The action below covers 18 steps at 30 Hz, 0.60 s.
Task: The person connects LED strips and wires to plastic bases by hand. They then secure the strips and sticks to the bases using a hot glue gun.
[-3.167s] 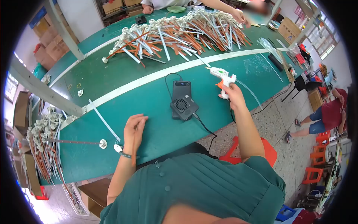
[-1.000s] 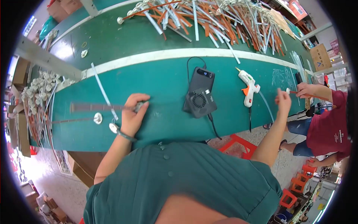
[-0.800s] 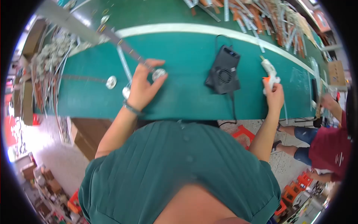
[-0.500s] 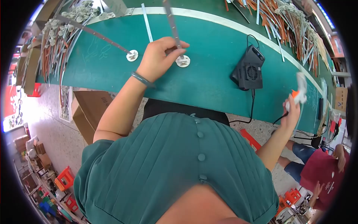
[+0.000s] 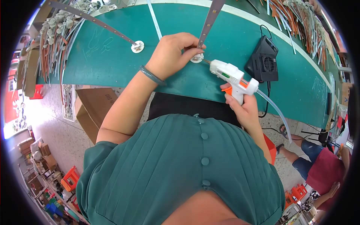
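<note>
Left hand: thumb and fingers pinching the foot of a long, narrow brown strip with pale dots, right where it meets a round white disc. Strip rises from the disc, leaning away from the wearer; disc partly covered by the fingertips, sits at the green counter; can't tell if it lies flat. Right hand: wrapped round the grip of a white glue gun with orange trigger, clear glue stick trailing out the back. Can't tell if trigger is squeezed. Nozzle tip at the disc's edge; contact unclear.

Doing it well, my judgement: keep the pinch firm so strip and disc don't shift, hold the gun steady, aim at the joint, squeeze lightly for a small bead, and keep left fingertips off the hot nozzle, since they're very near it.

Nearby: second brown dotted strip on its own white disc, left; pale flat strip beyond the left hand; black boxy device with round fan grille, right.
</note>
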Each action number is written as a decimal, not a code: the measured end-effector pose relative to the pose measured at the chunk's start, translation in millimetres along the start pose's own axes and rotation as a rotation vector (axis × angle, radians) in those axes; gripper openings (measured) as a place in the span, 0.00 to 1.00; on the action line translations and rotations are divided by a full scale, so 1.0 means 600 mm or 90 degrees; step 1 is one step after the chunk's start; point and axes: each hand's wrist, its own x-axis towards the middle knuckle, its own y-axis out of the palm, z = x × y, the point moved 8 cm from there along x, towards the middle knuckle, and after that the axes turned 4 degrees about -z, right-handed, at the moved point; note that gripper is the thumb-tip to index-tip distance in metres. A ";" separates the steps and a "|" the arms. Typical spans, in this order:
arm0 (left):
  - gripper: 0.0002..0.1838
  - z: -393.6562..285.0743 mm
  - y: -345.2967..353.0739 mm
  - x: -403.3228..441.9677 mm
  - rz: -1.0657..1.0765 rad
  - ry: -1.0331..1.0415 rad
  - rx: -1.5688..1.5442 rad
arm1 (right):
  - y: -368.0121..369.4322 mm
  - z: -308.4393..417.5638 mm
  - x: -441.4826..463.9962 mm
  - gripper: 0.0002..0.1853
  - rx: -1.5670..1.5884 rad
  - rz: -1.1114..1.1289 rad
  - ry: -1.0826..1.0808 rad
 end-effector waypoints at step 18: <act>0.02 0.012 0.001 0.007 -0.006 -0.027 -0.055 | 0.018 -0.013 0.030 0.10 -0.034 -0.040 0.033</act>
